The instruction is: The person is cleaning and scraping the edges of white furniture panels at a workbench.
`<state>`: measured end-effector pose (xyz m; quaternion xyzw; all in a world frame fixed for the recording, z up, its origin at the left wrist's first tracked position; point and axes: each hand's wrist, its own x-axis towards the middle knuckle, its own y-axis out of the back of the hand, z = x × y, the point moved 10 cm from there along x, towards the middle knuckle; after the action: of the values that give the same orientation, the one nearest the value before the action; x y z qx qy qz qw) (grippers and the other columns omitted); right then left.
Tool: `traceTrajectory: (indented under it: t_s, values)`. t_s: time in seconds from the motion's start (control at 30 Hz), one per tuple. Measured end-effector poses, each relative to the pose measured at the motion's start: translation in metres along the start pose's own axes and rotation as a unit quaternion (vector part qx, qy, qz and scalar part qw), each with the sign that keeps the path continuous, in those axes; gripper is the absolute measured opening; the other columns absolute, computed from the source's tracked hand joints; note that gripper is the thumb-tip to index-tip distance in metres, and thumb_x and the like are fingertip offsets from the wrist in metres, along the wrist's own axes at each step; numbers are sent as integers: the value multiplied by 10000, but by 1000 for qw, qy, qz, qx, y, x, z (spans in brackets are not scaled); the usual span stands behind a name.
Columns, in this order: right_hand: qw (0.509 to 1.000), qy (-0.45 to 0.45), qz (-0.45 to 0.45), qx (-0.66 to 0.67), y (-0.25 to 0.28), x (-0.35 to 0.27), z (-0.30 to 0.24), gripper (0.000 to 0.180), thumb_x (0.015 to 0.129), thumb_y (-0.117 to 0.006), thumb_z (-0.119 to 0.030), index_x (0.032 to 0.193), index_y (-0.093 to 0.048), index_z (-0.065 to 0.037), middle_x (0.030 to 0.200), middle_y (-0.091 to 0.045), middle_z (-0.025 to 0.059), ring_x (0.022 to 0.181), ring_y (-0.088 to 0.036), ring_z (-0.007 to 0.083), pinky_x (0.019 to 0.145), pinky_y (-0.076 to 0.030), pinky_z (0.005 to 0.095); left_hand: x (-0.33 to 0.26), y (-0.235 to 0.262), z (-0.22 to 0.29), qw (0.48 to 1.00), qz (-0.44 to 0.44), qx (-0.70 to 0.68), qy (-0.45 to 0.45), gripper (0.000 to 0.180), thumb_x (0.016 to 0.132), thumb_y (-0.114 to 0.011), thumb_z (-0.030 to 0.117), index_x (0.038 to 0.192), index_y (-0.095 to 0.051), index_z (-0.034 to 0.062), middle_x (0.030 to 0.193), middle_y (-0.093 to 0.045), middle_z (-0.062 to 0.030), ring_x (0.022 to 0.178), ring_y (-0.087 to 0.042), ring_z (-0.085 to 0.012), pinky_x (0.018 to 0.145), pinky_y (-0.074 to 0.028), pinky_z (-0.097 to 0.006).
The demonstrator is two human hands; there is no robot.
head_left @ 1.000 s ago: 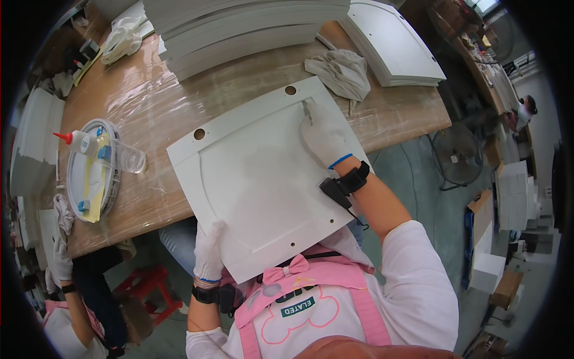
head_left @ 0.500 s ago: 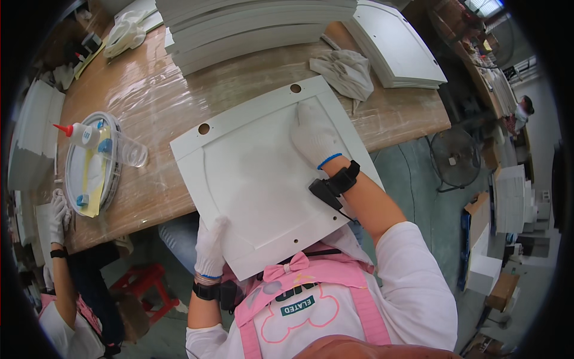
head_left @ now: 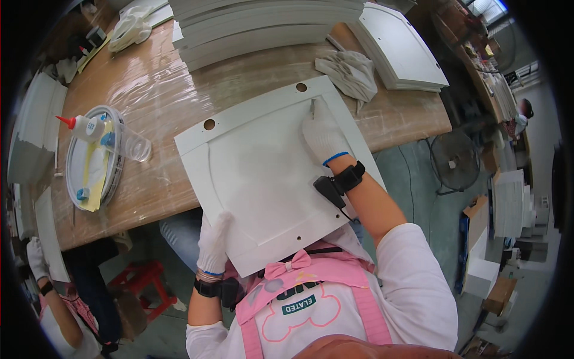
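Observation:
A white cabinet door panel [head_left: 263,173] with two round holes near its far edge lies tilted on the wooden table [head_left: 179,90], its near end over the table's edge toward my lap. My left hand [head_left: 212,242], in a white glove, grips the panel's near left edge. My right hand [head_left: 323,134], also gloved, presses a small thin tool [head_left: 312,107] against the groove near the panel's far right corner. Black bands sit on both wrists.
A round tray [head_left: 92,158] with a red-tipped glue bottle and a clear cup stands at the left. Stacks of white panels [head_left: 263,24] fill the far side, a grey rag [head_left: 353,72] lies beside them. Another person's gloved hand [head_left: 36,257] shows at lower left. A fan [head_left: 454,161] stands on the floor.
My right hand has slid along the panel's right groove toward the far corner. The left hand keeps its hold on the near edge.

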<state>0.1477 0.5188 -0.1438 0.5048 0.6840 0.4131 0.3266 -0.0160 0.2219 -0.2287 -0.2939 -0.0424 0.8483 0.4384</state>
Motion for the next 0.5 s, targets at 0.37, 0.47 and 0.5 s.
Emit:
traceTrajectory:
  t_s: [0.37,0.47,0.5]
  values:
    - [993,38,51,-97,12,18,20,280,934,-499,-180,1143,-593,-20,1101,-649,247,1024,-624,427,870,-503,486,2,-1,-1,1000,-5,-6,-1,496,969,-607,179,1408,-448,10,1288,-578,-81,1138,-574,-185,989,-474,-330]
    - [987,21,25,-154,-1,13,3,250,925,-509,-158,1104,-605,-12,1064,-651,251,1019,-626,415,869,-500,477,2,0,-1,1000,-8,-19,-7,495,967,-606,174,1407,-449,10,1284,-580,-81,1136,-575,-185,987,-476,-329]
    - [987,22,26,-154,0,10,5,250,925,-509,-158,1104,-605,-12,1064,-651,251,1019,-626,415,869,-500,477,2,-1,0,1000,-7,-19,-8,495,967,-606,174,1407,-449,10,1284,-580,-81,1136,-575,-185,987,-476,-329]
